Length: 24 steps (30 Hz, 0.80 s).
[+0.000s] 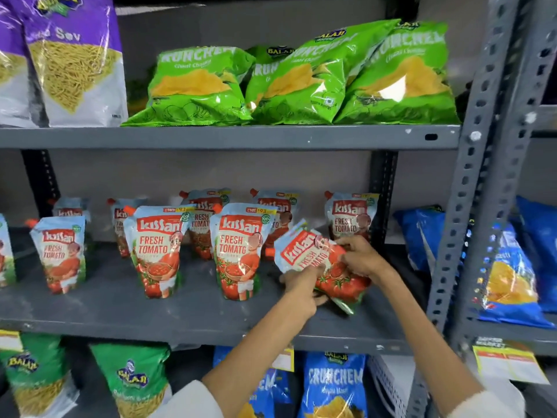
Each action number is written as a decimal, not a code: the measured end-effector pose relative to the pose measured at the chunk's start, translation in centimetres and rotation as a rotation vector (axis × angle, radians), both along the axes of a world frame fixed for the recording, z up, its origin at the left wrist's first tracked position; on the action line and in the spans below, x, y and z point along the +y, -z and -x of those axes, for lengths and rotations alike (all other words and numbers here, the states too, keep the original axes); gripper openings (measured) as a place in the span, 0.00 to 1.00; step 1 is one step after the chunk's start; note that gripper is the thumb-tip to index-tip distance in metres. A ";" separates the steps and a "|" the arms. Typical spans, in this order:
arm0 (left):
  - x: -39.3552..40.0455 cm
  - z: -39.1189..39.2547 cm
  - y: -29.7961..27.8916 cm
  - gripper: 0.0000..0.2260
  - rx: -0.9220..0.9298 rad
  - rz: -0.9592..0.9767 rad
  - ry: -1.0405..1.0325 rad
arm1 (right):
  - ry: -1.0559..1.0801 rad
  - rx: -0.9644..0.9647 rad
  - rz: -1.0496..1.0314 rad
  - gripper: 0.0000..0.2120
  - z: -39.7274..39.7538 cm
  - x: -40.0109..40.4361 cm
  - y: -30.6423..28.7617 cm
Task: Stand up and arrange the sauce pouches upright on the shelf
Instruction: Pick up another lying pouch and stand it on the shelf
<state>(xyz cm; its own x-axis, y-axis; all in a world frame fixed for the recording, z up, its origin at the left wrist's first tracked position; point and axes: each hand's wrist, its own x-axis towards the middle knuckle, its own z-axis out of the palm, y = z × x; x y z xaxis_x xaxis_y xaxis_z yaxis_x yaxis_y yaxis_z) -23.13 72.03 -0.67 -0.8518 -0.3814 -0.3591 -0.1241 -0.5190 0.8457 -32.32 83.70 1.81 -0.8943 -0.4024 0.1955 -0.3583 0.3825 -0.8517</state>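
Observation:
Several Kissan tomato sauce pouches stand upright on the grey middle shelf [126, 306], among them one at front centre [238, 251], one to its left [156, 251] and one at the back right [349, 215]. At the right end a tilted sauce pouch [304, 251] leans to the left, its base low on the shelf. My left hand [301, 285] grips its lower front. My right hand [361, 257] holds its right side. Both hands are closed on this pouch.
Green chip bags [301, 76] and purple sev bags [72, 61] fill the shelf above. Blue and green snack bags [334, 384] sit below. A perforated metal upright [482, 164] stands at the right, with blue bags [509, 279] on the neighbouring rack.

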 end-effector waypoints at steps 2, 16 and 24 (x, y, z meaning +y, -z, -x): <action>-0.5 0.6 -0.7 0.23 0.103 0.103 -0.045 | 0.058 0.132 0.098 0.15 -0.4 0.1 -0.3; -6.4 2.0 4.3 0.27 0.422 0.797 0.154 | 0.108 0.239 0.457 0.20 -2.6 -1.2 7.8; -5.4 2.5 6.0 0.41 0.332 0.900 0.252 | -0.011 0.062 0.264 0.32 -2.7 0.2 8.9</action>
